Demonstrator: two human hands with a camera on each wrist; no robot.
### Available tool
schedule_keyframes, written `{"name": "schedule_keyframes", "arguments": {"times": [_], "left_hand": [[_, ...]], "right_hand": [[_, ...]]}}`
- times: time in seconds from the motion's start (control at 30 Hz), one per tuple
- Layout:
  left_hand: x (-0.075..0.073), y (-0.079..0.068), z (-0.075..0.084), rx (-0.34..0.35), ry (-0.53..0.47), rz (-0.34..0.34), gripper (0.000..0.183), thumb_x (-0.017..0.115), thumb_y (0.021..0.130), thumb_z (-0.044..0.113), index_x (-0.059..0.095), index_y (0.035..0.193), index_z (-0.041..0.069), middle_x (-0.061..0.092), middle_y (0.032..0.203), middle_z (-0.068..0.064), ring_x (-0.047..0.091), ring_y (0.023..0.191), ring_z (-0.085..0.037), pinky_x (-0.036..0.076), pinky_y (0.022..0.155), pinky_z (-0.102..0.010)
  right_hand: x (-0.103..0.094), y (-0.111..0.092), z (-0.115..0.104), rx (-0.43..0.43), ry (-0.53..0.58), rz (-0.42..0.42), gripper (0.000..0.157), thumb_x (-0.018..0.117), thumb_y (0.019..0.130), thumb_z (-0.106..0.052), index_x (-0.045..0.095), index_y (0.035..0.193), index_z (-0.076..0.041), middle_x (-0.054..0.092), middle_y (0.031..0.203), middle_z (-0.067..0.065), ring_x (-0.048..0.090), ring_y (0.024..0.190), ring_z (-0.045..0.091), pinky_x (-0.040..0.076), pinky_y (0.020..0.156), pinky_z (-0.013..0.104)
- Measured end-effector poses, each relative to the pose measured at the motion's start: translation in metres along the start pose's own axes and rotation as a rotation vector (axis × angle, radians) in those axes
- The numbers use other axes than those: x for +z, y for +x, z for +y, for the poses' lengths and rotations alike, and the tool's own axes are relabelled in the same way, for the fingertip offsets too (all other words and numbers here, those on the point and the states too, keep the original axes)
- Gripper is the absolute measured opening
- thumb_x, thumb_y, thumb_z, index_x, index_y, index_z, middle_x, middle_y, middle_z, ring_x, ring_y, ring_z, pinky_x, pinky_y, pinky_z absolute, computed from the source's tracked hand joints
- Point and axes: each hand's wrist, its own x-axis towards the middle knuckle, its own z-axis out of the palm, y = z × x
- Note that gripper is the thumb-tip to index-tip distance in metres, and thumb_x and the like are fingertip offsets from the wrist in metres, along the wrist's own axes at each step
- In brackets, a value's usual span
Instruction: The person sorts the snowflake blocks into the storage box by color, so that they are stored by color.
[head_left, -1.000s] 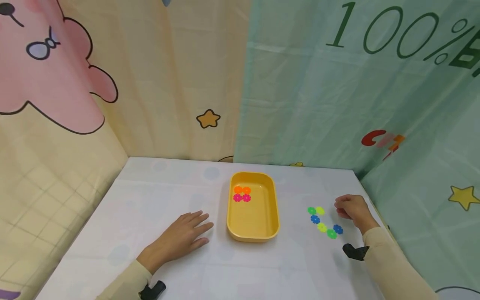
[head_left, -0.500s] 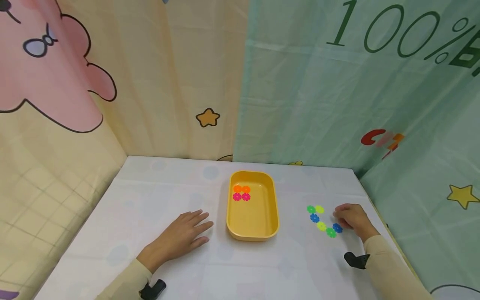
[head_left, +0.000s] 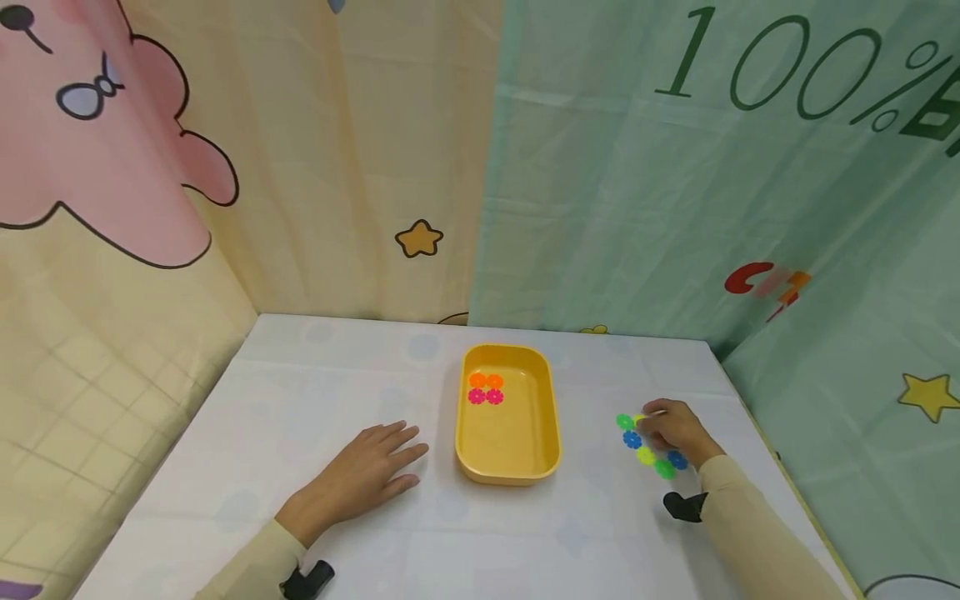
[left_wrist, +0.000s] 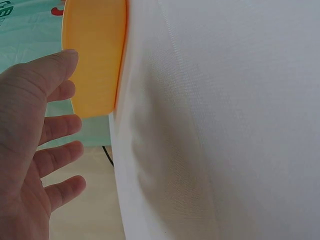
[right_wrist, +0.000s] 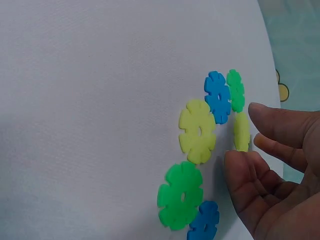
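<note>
In the head view my right hand (head_left: 675, 430) hovers at the far end of a curved row of flower-shaped plastic pieces, partly covering a yellow flower piece (right_wrist: 241, 132). Thumb and index finger are spread apart on either side of that piece in the right wrist view, holding nothing. The row also has a green flower piece (right_wrist: 235, 90), a blue one (right_wrist: 210, 86), a second yellow one (right_wrist: 189, 132), a larger-looking green one (right_wrist: 172, 187) and another blue one (right_wrist: 204, 223). My left hand (head_left: 367, 473) holds nothing, fingers spread over the table left of the yellow tray (head_left: 507, 467).
Inside the tray, at its back left, two orange flower pieces (head_left: 477, 380) lie above two pink flower pieces (head_left: 477, 397). A white cloth (head_left: 420, 550) covers the table. Printed curtains (head_left: 600, 208) hang behind it and along the sides.
My right hand first drew slightly nearer, then moved left from beside the row to over its far yellow flower piece. The left hand and the tray have stayed put.
</note>
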Motion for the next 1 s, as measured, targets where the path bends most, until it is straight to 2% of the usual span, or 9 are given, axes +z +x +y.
{"name": "schedule_keyframes", "arguments": {"times": [0.1, 0.3, 0.53, 0.73, 1.0], "left_hand": [[0.0001, 0.0002, -0.0003, -0.003, 0.004, -0.003, 0.049, 0.066, 0.098, 0.044, 0.064, 0.140, 0.019, 0.058, 0.147, -0.009, 0.049, 0.140, -0.033, 0.043, 0.112, -0.055], [-0.0004, -0.0004, 0.0000, 0.000, 0.006, 0.001, 0.049, 0.066, 0.098, 0.044, 0.064, 0.140, 0.019, 0.058, 0.147, -0.009, 0.049, 0.140, -0.033, 0.043, 0.112, -0.054], [-0.0007, -0.0014, 0.0006, 0.012, 0.013, 0.023, 0.048, 0.067, 0.097, 0.044, 0.065, 0.138, 0.020, 0.059, 0.146, -0.009, 0.051, 0.138, -0.033, 0.045, 0.110, -0.054], [0.0004, -0.0026, -0.0005, 0.007, 0.023, 0.016, 0.048, 0.066, 0.098, 0.044, 0.064, 0.139, 0.020, 0.059, 0.146, -0.009, 0.051, 0.138, -0.033, 0.046, 0.110, -0.054], [0.0007, -0.0024, -0.0005, 0.005, 0.014, 0.017, 0.048, 0.067, 0.097, 0.044, 0.065, 0.139, 0.019, 0.059, 0.146, -0.009, 0.051, 0.138, -0.033, 0.045, 0.110, -0.054]], "right_hand": [[0.0035, 0.0023, -0.0002, 0.010, -0.030, 0.002, 0.046, 0.065, 0.096, -0.014, 0.052, 0.134, 0.008, 0.059, 0.100, 0.015, 0.056, 0.082, 0.022, 0.052, 0.068, 0.028], [0.0073, 0.0000, -0.0004, -0.036, -0.055, 0.024, 0.036, 0.066, 0.095, -0.009, 0.057, 0.125, 0.009, 0.059, 0.090, 0.011, 0.055, 0.071, 0.020, 0.049, 0.063, 0.031], [0.0076, -0.0025, -0.0002, -0.058, -0.052, 0.015, 0.023, 0.065, 0.095, -0.005, 0.055, 0.110, 0.009, 0.054, 0.076, 0.005, 0.052, 0.066, 0.019, 0.045, 0.060, 0.032], [0.0067, -0.0018, -0.0005, -0.021, -0.054, 0.013, 0.018, 0.065, 0.095, -0.006, 0.052, 0.103, 0.004, 0.052, 0.078, 0.006, 0.051, 0.069, 0.019, 0.045, 0.062, 0.031], [0.0061, 0.0002, 0.0009, 0.007, -0.050, 0.041, 0.015, 0.063, 0.095, -0.004, 0.056, 0.103, 0.006, 0.058, 0.085, 0.011, 0.055, 0.073, 0.020, 0.050, 0.063, 0.029]]}}
